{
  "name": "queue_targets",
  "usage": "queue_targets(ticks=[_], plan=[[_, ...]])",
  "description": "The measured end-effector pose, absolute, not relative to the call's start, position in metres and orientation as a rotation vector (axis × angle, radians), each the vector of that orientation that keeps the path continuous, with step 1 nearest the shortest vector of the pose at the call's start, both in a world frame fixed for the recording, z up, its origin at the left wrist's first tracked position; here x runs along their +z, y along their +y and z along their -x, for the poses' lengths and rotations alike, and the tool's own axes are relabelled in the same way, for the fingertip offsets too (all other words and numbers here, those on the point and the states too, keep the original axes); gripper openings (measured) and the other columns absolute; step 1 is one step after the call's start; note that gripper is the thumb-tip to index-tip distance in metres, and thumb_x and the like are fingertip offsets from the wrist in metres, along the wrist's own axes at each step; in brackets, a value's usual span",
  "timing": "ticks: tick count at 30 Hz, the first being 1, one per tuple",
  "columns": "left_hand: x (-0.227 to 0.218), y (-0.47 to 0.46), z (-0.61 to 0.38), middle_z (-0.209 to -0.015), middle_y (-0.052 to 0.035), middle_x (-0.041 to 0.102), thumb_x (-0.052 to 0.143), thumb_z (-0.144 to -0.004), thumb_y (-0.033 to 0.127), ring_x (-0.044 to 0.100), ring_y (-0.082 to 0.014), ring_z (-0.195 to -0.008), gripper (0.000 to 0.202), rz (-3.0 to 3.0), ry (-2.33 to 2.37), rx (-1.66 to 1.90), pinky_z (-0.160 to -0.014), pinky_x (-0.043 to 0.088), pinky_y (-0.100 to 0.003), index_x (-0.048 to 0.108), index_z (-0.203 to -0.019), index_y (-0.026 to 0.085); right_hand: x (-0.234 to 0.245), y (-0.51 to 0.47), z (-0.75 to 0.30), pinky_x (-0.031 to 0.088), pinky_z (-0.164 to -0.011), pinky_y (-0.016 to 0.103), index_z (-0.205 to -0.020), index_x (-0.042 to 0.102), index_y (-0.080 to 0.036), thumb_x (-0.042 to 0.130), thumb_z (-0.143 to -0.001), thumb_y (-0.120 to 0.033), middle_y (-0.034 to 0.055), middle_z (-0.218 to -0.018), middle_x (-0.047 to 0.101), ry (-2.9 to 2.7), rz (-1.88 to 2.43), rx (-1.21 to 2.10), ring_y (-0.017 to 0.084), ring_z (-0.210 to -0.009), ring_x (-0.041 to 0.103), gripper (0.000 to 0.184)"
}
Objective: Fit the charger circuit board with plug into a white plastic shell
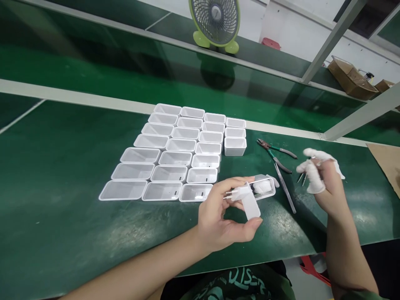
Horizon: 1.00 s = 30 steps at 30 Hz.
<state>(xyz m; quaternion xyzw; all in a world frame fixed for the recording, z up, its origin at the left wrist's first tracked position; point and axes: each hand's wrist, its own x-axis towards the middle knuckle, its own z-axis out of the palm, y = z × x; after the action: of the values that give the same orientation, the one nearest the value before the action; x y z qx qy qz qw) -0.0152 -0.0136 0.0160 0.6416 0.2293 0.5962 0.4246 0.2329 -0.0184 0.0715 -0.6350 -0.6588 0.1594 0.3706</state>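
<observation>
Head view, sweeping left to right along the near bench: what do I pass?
Block of empty white housings → left hand gripping a white plug part → thin metal tool → right hand in white finger cots, pinching metal pins → cardboard sheet.

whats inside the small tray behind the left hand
A white lump shows in the small tray; what it is cannot be told. The plug shell in the left hand covers its near end.
</observation>
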Motion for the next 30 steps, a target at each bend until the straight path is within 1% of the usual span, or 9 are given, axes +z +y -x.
queue_targets(ticks=[5, 7, 10, 13, 16, 20, 23, 27, 30], plan=[[0.015, -0.013, 0.016, -0.115, -0.0161, 0.065, 0.078, -0.072, 0.023, 0.071, -0.0169, -0.076, 0.06, -1.645, 0.556, 1.513, -0.055, 0.061, -0.021, 0.047, -0.123, 0.018, 0.069, -0.021, -0.237, 0.043, -0.052, 0.029, -0.117, 0.051, -0.022, 0.057, -0.088, -0.03, 0.0002, -0.07, 0.061, -2.151, 1.927, 0.621, 0.019, -0.058, 0.058, 0.031], [0.014, -0.012, 0.017, -0.114, -0.0162, 0.065, 0.078, -0.073, 0.024, 0.071, -0.0184, -0.079, 0.06, -1.648, 0.561, 1.514, -0.055, 0.061, -0.021, 0.048, -0.123, 0.018, 0.07, -0.021, -0.239, 0.044, -0.054, 0.028, -0.117, 0.051, -0.021, 0.054, -0.089, -0.028, 0.0005, -0.071, 0.062, -2.135, 1.942, 0.599, 0.019, -0.059, 0.059, 0.03], [0.014, -0.011, 0.017, -0.114, -0.0162, 0.065, 0.078, -0.073, 0.025, 0.072, -0.021, -0.083, 0.06, -1.653, 0.566, 1.507, -0.055, 0.062, -0.022, 0.048, -0.123, 0.018, 0.073, -0.018, -0.249, 0.045, -0.059, 0.03, -0.114, 0.051, -0.02, 0.049, -0.09, -0.029, 0.0043, -0.077, 0.063, -1.882, 2.111, 0.3, 0.02, -0.062, 0.059, 0.026], [0.014, -0.011, 0.017, -0.114, -0.0156, 0.066, 0.079, -0.071, 0.025, 0.072, -0.0229, -0.086, 0.061, -1.658, 0.553, 1.503, -0.053, 0.062, -0.022, 0.049, -0.124, 0.02, 0.07, -0.013, -0.263, 0.042, -0.057, 0.032, -0.113, 0.05, -0.017, 0.05, -0.088, -0.037, 0.0081, -0.076, 0.063, -1.672, 2.417, 0.06, 0.026, -0.066, 0.059, 0.031], [0.014, -0.012, 0.016, -0.112, -0.0156, 0.067, 0.079, -0.071, 0.024, 0.072, -0.0249, -0.091, 0.061, -1.653, 0.546, 1.526, -0.052, 0.062, -0.022, 0.05, -0.124, 0.019, 0.058, -0.004, -0.271, 0.042, -0.059, 0.034, -0.12, 0.046, -0.015, 0.05, -0.088, -0.039, 0.0102, -0.077, 0.063, -1.663, 2.556, 0.104, 0.03, -0.072, 0.06, 0.041], [0.014, -0.014, 0.015, -0.112, -0.0154, 0.067, 0.079, -0.071, 0.024, 0.071, -0.0258, -0.096, 0.061, -1.664, 0.567, 1.541, -0.053, 0.062, -0.021, 0.049, -0.123, 0.018, 0.045, 0.006, -0.28, 0.044, -0.063, 0.036, -0.128, 0.043, -0.012, 0.052, -0.083, -0.025, 0.0108, -0.077, 0.063, -1.662, 2.582, 0.207, 0.03, -0.072, 0.061, 0.047], [0.015, -0.014, 0.015, -0.112, -0.015, 0.066, 0.079, -0.071, 0.026, 0.071, -0.024, -0.091, 0.061, -1.689, 0.587, 1.552, -0.053, 0.062, -0.02, 0.048, -0.123, 0.018, 0.054, 0.004, -0.283, 0.048, -0.064, 0.037, -0.125, 0.048, -0.014, 0.059, -0.078, -0.022, 0.0067, -0.074, 0.06, -1.527, 2.376, 0.204, 0.026, -0.068, 0.061, 0.049], [0.015, -0.014, 0.014, -0.112, -0.0147, 0.065, 0.078, -0.072, 0.026, 0.072, -0.0206, -0.085, 0.06, -1.705, 0.617, 1.567, -0.054, 0.061, -0.02, 0.047, -0.123, 0.018, 0.078, -0.011, -0.261, 0.052, -0.063, 0.036, -0.113, 0.062, -0.023, 0.068, -0.079, -0.024, 0.0036, -0.078, 0.058, -1.231, 1.579, 0.274, 0.022, -0.069, 0.063, 0.034], [0.015, -0.013, 0.013, -0.112, -0.0145, 0.064, 0.079, -0.071, 0.026, 0.071, -0.0211, -0.087, 0.062, -1.745, 0.644, 1.565, -0.057, 0.062, -0.02, 0.046, -0.123, 0.019, 0.084, -0.026, -0.229, 0.058, -0.065, 0.038, -0.099, 0.066, -0.023, 0.071, -0.077, -0.015, 0.0037, -0.084, 0.062, -1.24, 1.14, 0.388, 0.022, -0.073, 0.066, 0.024]])
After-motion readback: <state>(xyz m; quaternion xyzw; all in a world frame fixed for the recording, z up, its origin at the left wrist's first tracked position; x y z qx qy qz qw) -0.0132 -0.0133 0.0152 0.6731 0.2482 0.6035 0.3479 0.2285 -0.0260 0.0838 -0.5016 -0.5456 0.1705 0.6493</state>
